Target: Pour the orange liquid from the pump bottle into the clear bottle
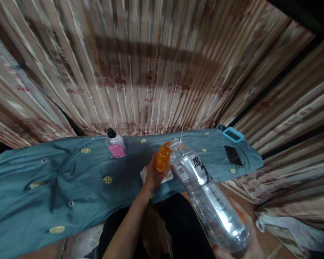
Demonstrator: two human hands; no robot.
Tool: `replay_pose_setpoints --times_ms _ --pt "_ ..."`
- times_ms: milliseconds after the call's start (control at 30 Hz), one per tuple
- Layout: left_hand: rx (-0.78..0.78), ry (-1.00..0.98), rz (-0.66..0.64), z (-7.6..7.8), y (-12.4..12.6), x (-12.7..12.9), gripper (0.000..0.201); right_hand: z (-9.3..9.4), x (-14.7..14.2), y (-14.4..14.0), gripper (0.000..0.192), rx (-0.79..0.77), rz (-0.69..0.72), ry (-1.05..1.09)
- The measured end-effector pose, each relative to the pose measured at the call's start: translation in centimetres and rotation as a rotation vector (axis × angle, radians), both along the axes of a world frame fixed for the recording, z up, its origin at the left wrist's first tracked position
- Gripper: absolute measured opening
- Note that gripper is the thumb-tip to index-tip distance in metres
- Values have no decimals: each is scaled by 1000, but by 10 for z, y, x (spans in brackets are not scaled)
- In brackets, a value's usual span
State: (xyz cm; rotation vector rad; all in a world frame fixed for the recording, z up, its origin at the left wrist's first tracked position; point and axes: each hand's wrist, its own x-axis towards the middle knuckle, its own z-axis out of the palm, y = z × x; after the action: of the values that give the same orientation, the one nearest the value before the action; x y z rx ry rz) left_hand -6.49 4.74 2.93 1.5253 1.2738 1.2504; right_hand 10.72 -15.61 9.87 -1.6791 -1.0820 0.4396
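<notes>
Left hand (153, 175): clenched around orange cap (163, 157) at the large bottle's mouth.
Right hand (241, 237): grasping base of large clear bottle (207, 198), tilted above blue cloth (56, 180).
Small bottle (115, 144): upright on cloth, left of cap.
Phone (233, 155): flat on cloth, right of large bottle.

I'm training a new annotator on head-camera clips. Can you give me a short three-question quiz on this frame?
1. True or false: the left hand grips the orange cap at the mouth of the large clear bottle.
2. Which lies nearest the turquoise device on the blue cloth? A) the small bottle with pink label B) the dark phone C) the white tissue
3. Fill in: the right hand supports the large clear bottle at its ____.

Key: 1 true; 2 B; 3 base.
</notes>
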Motion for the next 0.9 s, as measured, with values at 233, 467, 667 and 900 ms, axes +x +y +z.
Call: replay_pose_setpoints --times_ms 233,467,667,900 --pt "-16 6 5 -1 1 0 67 -4 2 -1 93 11 -6 13" --pt "-30 -14 -16 0 1 0 67 -9 4 0 93 32 13 48" --pt "-44 12 0 0 0 0 65 -5 1 0 93 24 0 18" --pt "-36 5 -2 1 1 1 66 -10 7 -2 94 12 16 17"
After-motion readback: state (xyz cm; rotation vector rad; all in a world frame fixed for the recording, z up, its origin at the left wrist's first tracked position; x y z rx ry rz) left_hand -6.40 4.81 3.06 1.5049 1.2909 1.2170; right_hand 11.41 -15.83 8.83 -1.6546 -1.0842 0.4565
